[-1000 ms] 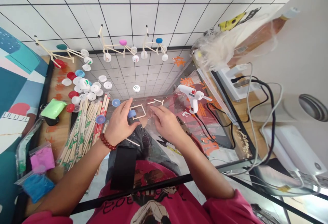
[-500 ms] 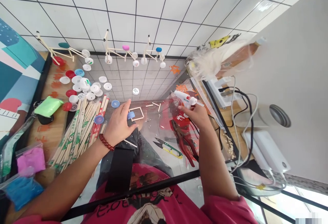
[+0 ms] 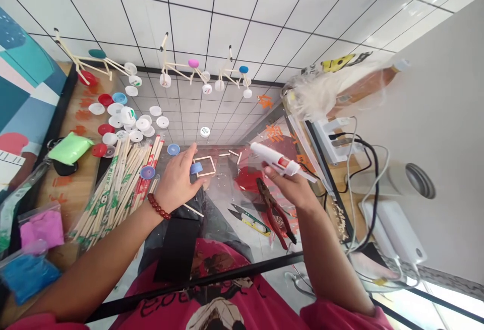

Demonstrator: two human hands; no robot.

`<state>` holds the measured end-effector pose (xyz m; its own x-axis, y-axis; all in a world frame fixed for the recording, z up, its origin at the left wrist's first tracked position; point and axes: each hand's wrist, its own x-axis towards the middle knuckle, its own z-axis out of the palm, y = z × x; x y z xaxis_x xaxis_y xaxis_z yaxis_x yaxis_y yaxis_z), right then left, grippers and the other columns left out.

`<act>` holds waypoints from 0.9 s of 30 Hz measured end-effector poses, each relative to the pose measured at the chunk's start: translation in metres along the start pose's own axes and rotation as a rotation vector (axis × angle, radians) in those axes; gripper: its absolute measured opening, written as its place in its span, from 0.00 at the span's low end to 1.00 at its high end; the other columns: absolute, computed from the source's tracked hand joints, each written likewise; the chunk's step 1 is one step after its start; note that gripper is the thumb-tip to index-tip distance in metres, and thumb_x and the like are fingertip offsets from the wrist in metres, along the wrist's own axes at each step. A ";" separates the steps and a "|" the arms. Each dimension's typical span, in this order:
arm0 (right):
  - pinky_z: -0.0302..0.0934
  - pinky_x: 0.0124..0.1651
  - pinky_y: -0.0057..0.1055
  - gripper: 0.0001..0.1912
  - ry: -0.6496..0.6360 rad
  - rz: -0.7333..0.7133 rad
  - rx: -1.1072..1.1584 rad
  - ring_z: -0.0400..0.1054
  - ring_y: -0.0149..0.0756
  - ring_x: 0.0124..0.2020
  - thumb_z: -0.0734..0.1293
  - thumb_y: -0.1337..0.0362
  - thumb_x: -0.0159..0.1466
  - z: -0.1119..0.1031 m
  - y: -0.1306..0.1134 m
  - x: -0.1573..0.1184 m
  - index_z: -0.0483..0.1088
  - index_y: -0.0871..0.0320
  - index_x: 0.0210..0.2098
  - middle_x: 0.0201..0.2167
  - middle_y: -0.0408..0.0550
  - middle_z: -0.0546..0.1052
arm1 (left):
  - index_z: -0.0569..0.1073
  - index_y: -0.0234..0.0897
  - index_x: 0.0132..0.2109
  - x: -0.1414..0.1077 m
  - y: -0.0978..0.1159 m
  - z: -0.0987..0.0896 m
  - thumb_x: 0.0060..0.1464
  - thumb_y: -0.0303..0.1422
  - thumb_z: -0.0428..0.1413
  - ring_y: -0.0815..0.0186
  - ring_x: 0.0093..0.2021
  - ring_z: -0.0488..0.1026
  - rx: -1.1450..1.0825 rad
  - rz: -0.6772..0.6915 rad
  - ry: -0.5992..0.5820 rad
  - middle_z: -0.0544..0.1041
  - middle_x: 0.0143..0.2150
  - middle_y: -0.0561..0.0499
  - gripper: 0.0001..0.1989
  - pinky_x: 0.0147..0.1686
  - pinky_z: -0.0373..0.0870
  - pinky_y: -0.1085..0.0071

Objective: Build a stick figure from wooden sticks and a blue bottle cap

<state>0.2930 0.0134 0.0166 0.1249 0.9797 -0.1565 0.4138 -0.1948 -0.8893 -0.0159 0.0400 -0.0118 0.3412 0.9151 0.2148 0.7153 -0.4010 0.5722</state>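
Note:
My right hand point(image 3: 290, 185) is wrapped round a white glue gun point(image 3: 273, 157), its nozzle pointing up and left. On the glass tabletop my left hand point(image 3: 178, 176) lies with fingers stretched out and thumb apart. Right beside it is a small rectangular frame of wooden sticks point(image 3: 214, 165), with a blue piece point(image 3: 195, 169) at its left side. Whether the fingers touch the frame I cannot tell. A few short stick pieces point(image 3: 234, 153) lie between the hands. Below the glue gun are red-handled pliers point(image 3: 273, 209) and yellow-and-green thread snips point(image 3: 250, 219).
Bundled chopsticks point(image 3: 109, 199) and a pile of bottle caps point(image 3: 128, 121) lie at left, near green point(image 3: 71, 147), pink point(image 3: 42, 229) and blue clay packs point(image 3: 29, 274). Several stick models on caps point(image 3: 181, 70) stand along the back wall. A power strip point(image 3: 333, 141) and cables are at right.
My right hand has lifted the glue gun off the right side of the glass and turned it toward the left. My left hand stays beside the frame. The view has shifted slightly.

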 end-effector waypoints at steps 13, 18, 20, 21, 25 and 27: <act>0.69 0.40 0.34 0.23 -0.297 -0.184 -0.322 0.74 0.41 0.34 0.66 0.45 0.64 0.037 -0.023 -0.022 0.79 0.57 0.42 0.31 0.49 0.81 | 0.50 0.35 0.70 0.000 -0.002 0.002 0.48 0.31 0.66 0.45 0.61 0.69 -0.012 -0.008 -0.018 0.72 0.60 0.36 0.48 0.59 0.68 0.47; 0.69 0.43 0.36 0.26 -0.334 -0.203 -0.334 0.75 0.43 0.37 0.64 0.44 0.66 0.039 -0.024 -0.020 0.78 0.57 0.49 0.37 0.50 0.82 | 0.50 0.36 0.71 0.000 0.000 0.003 0.49 0.30 0.66 0.46 0.59 0.70 -0.015 -0.005 -0.008 0.73 0.59 0.37 0.47 0.59 0.68 0.46; 0.69 0.43 0.36 0.25 -0.331 -0.212 -0.349 0.75 0.43 0.37 0.63 0.45 0.67 0.040 -0.025 -0.019 0.77 0.56 0.51 0.38 0.50 0.83 | 0.50 0.37 0.71 0.000 0.000 0.003 0.49 0.30 0.66 0.46 0.59 0.71 -0.013 -0.005 0.001 0.73 0.58 0.37 0.48 0.58 0.68 0.46; 0.69 0.44 0.36 0.25 -0.333 -0.216 -0.354 0.75 0.43 0.38 0.63 0.45 0.67 0.040 -0.025 -0.019 0.77 0.56 0.52 0.38 0.50 0.83 | 0.50 0.37 0.71 0.000 0.000 0.004 0.49 0.30 0.65 0.46 0.59 0.71 -0.012 -0.005 0.003 0.73 0.58 0.37 0.47 0.58 0.69 0.46; 0.69 0.46 0.37 0.24 -0.355 -0.218 -0.367 0.76 0.44 0.39 0.63 0.47 0.67 0.041 -0.025 -0.018 0.78 0.56 0.51 0.38 0.50 0.83 | 0.52 0.35 0.70 0.000 0.001 0.005 0.50 0.30 0.65 0.46 0.59 0.71 -0.004 -0.003 0.003 0.73 0.58 0.35 0.45 0.58 0.69 0.47; 0.70 0.47 0.38 0.23 -0.367 -0.213 -0.368 0.76 0.45 0.40 0.63 0.48 0.67 0.041 -0.026 -0.018 0.78 0.56 0.52 0.39 0.51 0.83 | 0.52 0.34 0.70 0.000 0.001 0.005 0.50 0.30 0.65 0.46 0.59 0.70 0.002 -0.004 0.003 0.73 0.58 0.35 0.45 0.58 0.68 0.47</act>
<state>0.2436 0.0031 0.0246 -0.2908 0.9381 -0.1881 0.6912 0.0700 -0.7193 -0.0119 0.0396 -0.0147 0.3364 0.9168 0.2151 0.7177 -0.3974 0.5718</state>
